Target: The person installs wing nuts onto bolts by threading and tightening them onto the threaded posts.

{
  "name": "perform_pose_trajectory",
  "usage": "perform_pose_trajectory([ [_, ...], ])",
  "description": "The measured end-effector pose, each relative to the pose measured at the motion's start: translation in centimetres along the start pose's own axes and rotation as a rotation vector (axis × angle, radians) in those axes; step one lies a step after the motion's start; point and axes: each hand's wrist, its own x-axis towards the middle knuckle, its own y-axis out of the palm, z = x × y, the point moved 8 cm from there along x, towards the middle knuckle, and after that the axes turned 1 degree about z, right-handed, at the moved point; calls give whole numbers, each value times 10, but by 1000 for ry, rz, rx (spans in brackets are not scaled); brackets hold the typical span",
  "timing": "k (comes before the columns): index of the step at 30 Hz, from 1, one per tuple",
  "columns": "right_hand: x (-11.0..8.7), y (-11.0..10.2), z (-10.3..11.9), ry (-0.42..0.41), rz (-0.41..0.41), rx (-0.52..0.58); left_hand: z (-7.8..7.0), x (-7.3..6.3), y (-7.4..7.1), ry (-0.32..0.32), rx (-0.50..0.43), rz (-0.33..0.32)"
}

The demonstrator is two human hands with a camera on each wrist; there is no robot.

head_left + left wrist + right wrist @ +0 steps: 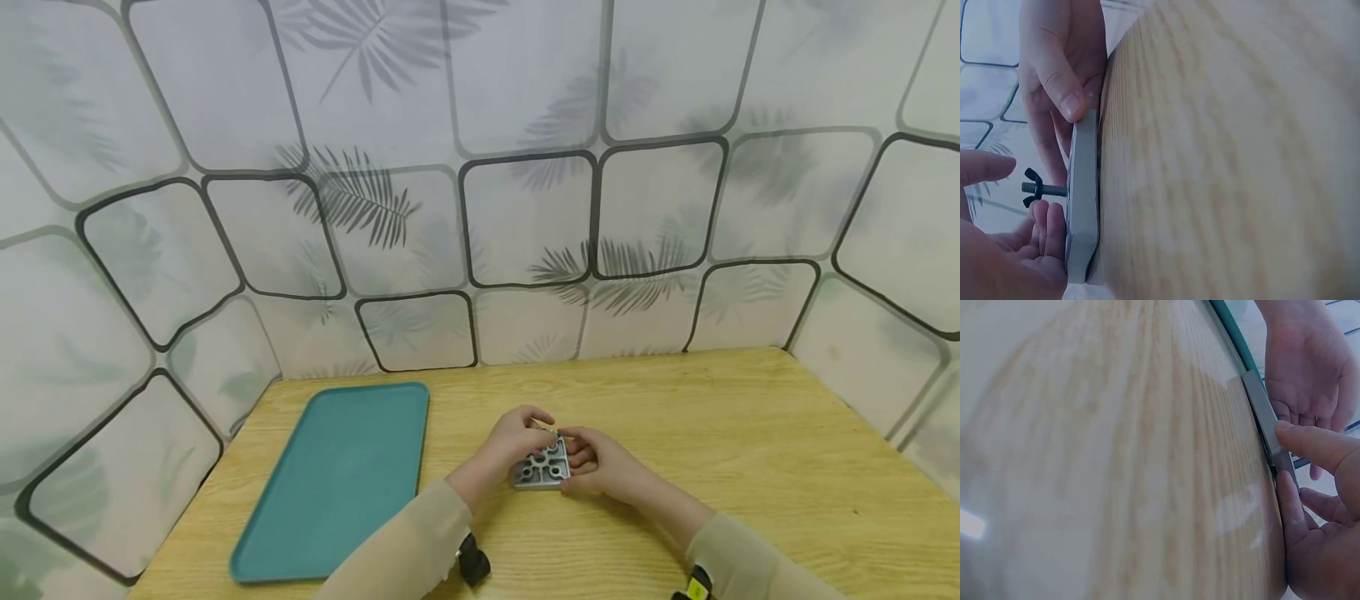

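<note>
Plate (pixel 542 475): lying on worktop (pixel 750 467)
Wing nut (pixel 1037 184): on bolt (pixel 1055 190)
Left hand (pixel 513 436): fingers parted, beside wing nut
Right hand (pixel 606 465): fingers gripping plate's edge

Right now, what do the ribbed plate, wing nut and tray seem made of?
The ribbed plate looks like dull cast metal: grey ribs and rings. The wing nut is probably dark, matt metal, given its thin wings. The tray may be smooth plastic: even teal, rounded corners.
</note>
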Motion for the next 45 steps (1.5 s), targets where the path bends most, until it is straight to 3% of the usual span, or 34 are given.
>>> perform_pose_trajectory([
  [7,-1,0,1,9,-9,-21,-1,-3,-1,13,50,-84],
  [15,0,-1,2,14,-19,-38,-3,-2,-4,37,87,-132],
  [33,0,0,2,10,-7,-20,-5,-1,-3,51,103,-105],
  [45,-1,1,3,4,-5,-7,-2,0,-1,55,65,-87],
])
